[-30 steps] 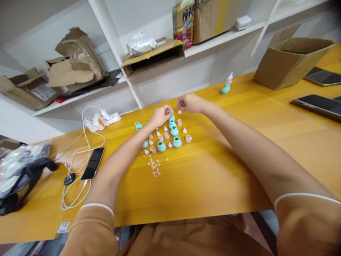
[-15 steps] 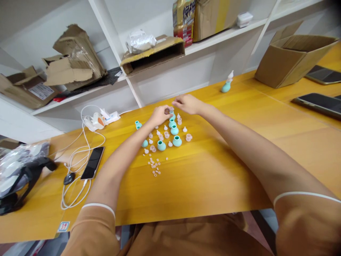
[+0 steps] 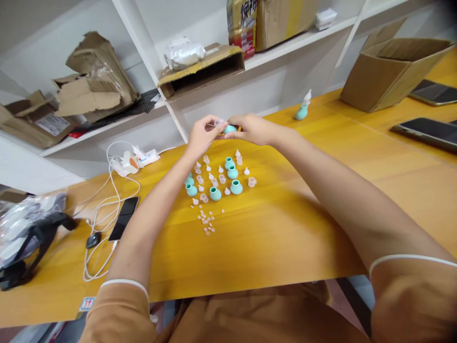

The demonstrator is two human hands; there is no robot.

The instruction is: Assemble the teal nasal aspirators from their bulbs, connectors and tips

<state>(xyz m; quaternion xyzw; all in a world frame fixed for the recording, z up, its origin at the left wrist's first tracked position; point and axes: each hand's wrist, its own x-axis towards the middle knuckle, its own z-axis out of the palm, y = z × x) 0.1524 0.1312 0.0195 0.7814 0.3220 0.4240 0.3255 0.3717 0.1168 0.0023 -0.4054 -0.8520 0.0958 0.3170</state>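
Above the far side of the wooden table, my two hands meet. My right hand (image 3: 254,128) is closed around a teal squeeze bulb (image 3: 230,128), partly covered by its fingers. Between the fingertips of my left hand (image 3: 203,135) is a clear plastic cup-shaped piece (image 3: 218,122), right beside the bulb; whether the two are joined I cannot tell. Below them stand several more teal bulbs (image 3: 236,187) with open necks, clear cup pieces (image 3: 252,182) and small white nozzle tips (image 3: 227,191). Nearer me lies a scatter of tiny clear rings (image 3: 206,219).
An assembled bulb with nozzle (image 3: 302,111) stands at the back right, near an open cardboard box (image 3: 378,78) and phones (image 3: 424,136). To the left lie a phone (image 3: 124,218), white cables and a power strip (image 3: 150,157). Shelving with boxes (image 3: 200,71) rises behind the table.
Both hands have risen away from the tabletop, and the bulb and cup piece have come up with them. The right hand, apart from the bulb before, now grips it.
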